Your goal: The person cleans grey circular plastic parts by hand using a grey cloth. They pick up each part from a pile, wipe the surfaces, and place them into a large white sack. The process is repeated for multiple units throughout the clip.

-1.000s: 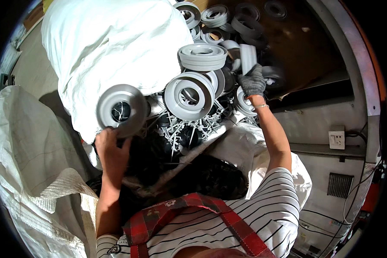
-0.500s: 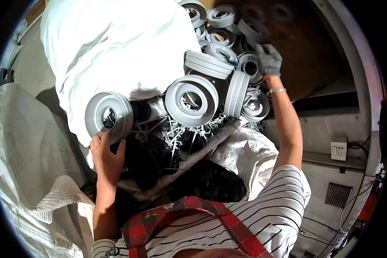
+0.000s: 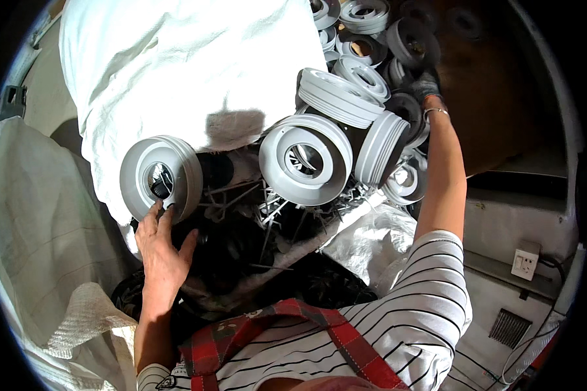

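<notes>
Facing a heap of grey grooved rings, the person in front of me has both arms extended over it. The bare left hand (image 3: pixel 163 254) is spread, thumb well out to the side, with its fingertips (image 3: pixel 167 214) against the lower part of the leftmost ring (image 3: pixel 135 171), which stands on its edge, its hole toward the person. The right hand (image 3: pixel 425 87) wears a grey knitted glove and is just below a shadowed ring (image 3: pixel 414 43) at the upper right; its fingers are hidden, so I cannot tell whether they grip anything.

I count one ring at the left hand and four bright ones crowded in the middle: a large one facing the person (image 3: pixel 277 163), two tilted and overlapping above it (image 3: pixel 336 104), and one on its edge (image 3: pixel 374 148) to the right. Two more show beyond that, one dark (image 3: pixel 407 107) and one lower down (image 3: pixel 419 177). At least four others gather at the top, next to the sack, and two dim ones lie at the upper right; the overlaps keep me from an exact total.

Thin white strips (image 3: pixel 274 212), too tangled to count, lie beneath the large ring. One bulging white sack (image 3: pixel 169 72) fills the upper left, and one slack woven sack (image 3: pixel 45 215) hangs at the left. On the right I see one bracelet (image 3: pixel 437 111), one wall socket (image 3: pixel 525 260) and one vent grille (image 3: pixel 510 327).
</notes>
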Motion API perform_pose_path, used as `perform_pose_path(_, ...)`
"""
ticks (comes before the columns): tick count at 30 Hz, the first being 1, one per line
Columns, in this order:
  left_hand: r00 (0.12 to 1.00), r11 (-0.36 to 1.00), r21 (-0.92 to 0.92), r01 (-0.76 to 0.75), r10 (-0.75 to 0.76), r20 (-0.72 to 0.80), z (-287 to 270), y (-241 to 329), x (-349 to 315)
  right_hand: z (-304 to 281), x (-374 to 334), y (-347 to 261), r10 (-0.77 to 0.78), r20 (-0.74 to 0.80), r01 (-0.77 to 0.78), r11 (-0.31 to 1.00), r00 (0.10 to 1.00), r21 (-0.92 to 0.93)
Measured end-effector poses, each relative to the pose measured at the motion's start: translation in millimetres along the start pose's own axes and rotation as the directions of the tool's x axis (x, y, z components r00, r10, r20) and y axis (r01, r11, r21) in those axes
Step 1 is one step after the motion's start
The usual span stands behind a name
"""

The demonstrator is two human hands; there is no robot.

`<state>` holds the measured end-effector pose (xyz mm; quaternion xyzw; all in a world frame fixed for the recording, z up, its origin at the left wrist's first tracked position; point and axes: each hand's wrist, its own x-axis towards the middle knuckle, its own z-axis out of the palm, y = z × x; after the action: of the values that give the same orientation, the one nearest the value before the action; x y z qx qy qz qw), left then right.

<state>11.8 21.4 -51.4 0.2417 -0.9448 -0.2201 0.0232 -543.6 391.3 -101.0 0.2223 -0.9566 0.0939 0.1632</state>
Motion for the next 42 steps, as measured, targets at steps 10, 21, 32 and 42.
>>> perform_pose_path(10, 0.997, 0.995, -0.074, -0.071, 0.073, 0.02, -4, -10, -8, -75, -63, -91, -0.093, 0.585, 0.195, 0.974, 0.806, -0.114)
perform_pose_path(21, 0.996, 0.997, -0.029, -0.077, 0.078, 0.041, -4, -8, -5, -103, 34, -131, 0.06, -0.05, -0.045, 0.963, 0.997, 0.266)
perform_pose_path(32, 0.99, 0.999, 0.024, -0.025, 0.022, 0.137, 8, -26, 7, 66, 151, -57, 0.298, 0.404, -0.315, 0.949, 0.865, -0.024)
perform_pose_path(42, 0.996, 0.988, -0.128, -0.083, 0.08, -0.024, 8, -22, 8, 40, 84, -47, -0.255, 0.552, 0.067, 0.939, 0.794, 0.337)
